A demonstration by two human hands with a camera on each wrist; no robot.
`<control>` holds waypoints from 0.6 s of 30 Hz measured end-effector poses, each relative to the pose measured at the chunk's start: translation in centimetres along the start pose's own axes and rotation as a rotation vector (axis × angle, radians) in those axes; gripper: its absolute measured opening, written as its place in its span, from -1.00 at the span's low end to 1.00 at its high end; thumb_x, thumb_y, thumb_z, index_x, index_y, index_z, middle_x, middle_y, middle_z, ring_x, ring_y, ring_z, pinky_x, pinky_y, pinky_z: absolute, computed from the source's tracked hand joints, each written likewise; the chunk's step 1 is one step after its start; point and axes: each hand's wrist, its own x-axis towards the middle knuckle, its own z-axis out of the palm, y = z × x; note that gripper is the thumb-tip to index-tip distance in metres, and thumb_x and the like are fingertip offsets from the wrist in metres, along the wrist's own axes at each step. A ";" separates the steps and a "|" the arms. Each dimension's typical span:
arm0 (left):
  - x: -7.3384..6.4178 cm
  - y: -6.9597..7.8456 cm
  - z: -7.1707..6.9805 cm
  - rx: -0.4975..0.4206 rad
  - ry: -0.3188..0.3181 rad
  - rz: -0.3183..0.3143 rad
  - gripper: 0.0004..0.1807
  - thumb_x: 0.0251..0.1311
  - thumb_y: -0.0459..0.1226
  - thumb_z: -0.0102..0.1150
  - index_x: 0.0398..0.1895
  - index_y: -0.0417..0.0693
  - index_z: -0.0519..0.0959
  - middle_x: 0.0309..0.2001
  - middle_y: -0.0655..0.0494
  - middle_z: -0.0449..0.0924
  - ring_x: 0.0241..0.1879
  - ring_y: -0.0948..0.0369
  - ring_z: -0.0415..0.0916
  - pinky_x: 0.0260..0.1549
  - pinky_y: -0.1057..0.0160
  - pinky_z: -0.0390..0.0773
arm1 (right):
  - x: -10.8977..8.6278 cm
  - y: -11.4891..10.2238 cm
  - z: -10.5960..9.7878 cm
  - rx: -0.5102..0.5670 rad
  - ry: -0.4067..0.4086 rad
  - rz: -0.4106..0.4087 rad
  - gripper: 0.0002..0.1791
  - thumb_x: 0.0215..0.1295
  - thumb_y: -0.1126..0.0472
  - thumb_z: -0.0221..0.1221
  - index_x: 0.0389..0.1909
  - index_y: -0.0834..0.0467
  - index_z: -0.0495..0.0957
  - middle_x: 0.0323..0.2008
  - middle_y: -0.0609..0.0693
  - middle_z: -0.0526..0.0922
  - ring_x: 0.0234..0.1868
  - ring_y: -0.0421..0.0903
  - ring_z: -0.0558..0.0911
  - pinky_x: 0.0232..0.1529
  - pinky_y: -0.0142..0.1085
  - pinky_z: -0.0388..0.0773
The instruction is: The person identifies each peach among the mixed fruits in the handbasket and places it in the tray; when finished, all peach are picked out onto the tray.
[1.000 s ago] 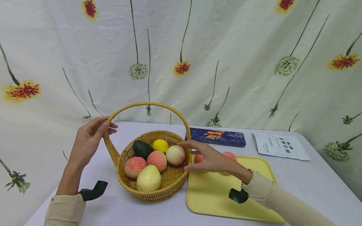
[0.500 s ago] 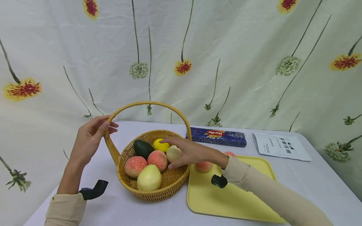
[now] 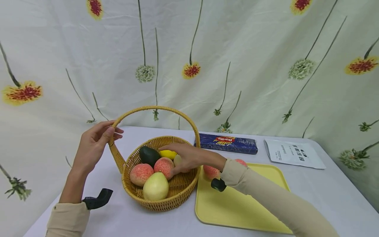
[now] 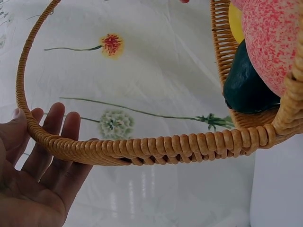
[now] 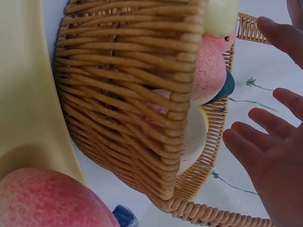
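My left hand (image 3: 95, 146) holds the arched handle (image 4: 189, 146) of a wicker basket (image 3: 160, 206), thumb on the near side and fingers behind. Inside the basket lie a dark green avocado (image 3: 149, 155), a yellow lemon (image 3: 167, 154), two pink peaches (image 3: 141, 174) and a pale yellow pear-shaped fruit (image 3: 155, 187). Over the basket's right side reaches my right hand (image 3: 189, 157), largely hiding a whitish, red-speckled peach (image 5: 195, 137). In the right wrist view its thumb and fingers are spread apart above the fruit.
A yellow tray (image 3: 237, 210) lies right of the basket, with pink peaches (image 3: 211, 171) near its back edge. Behind it are a blue Barilla pasta box (image 3: 228, 144) and a white pouch (image 3: 296, 153). A flower-patterned curtain (image 3: 251, 65) hangs behind the table.
My right hand has moved left from the basket's right rim to over the whitish peach, covering more of it and part of the lemon. The left hand stays on the handle.
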 end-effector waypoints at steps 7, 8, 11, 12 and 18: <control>0.0 0.0 0.0 -0.006 0.000 0.005 -0.62 0.43 -0.24 -0.06 0.23 -0.19 0.43 -0.20 0.36 0.62 -0.22 0.43 0.61 -0.18 0.57 0.50 | 1.1 0.4 0.2 0.018 -0.037 0.036 -0.13 0.11 0.12 0.37 0.43 0.04 0.18 0.40 -0.03 0.24 0.40 -0.04 0.25 0.36 -0.15 0.23; 0.0 0.0 0.0 -0.008 0.001 0.003 -0.62 0.43 -0.24 -0.06 0.23 -0.19 0.43 -0.20 0.36 0.62 -0.22 0.44 0.61 -0.18 0.57 0.50 | 1.3 0.4 0.3 0.017 -0.040 0.036 -0.13 0.11 0.12 0.37 0.43 0.04 0.18 0.40 -0.03 0.25 0.39 -0.02 0.27 0.34 -0.14 0.25; -0.1 0.0 -0.1 -0.008 -0.002 0.005 -0.61 0.43 -0.24 -0.06 0.23 -0.21 0.43 -0.20 0.37 0.61 -0.22 0.44 0.61 -0.18 0.57 0.50 | 1.7 0.5 0.5 0.006 -0.049 0.031 -0.14 0.12 0.13 0.37 0.43 0.06 0.18 0.40 -0.01 0.26 0.36 0.04 0.31 0.31 -0.14 0.31; -0.1 0.0 -0.1 -0.008 -0.002 0.005 -0.61 0.43 -0.24 -0.06 0.23 -0.21 0.43 -0.21 0.37 0.61 -0.22 0.44 0.61 -0.18 0.57 0.50 | 1.9 0.5 0.5 0.006 -0.054 0.032 -0.14 0.12 0.14 0.36 0.43 0.05 0.18 0.40 -0.01 0.26 0.36 0.05 0.33 0.30 -0.15 0.32; -0.1 0.2 -0.1 -0.010 -0.003 0.012 -0.62 0.43 -0.24 -0.06 0.23 -0.22 0.43 -0.20 0.35 0.62 -0.22 0.43 0.61 -0.18 0.56 0.51 | 2.5 0.3 0.5 0.009 -0.083 0.032 -0.16 0.14 0.15 0.36 0.43 0.05 0.20 0.39 0.01 0.26 0.35 0.08 0.34 0.27 -0.17 0.36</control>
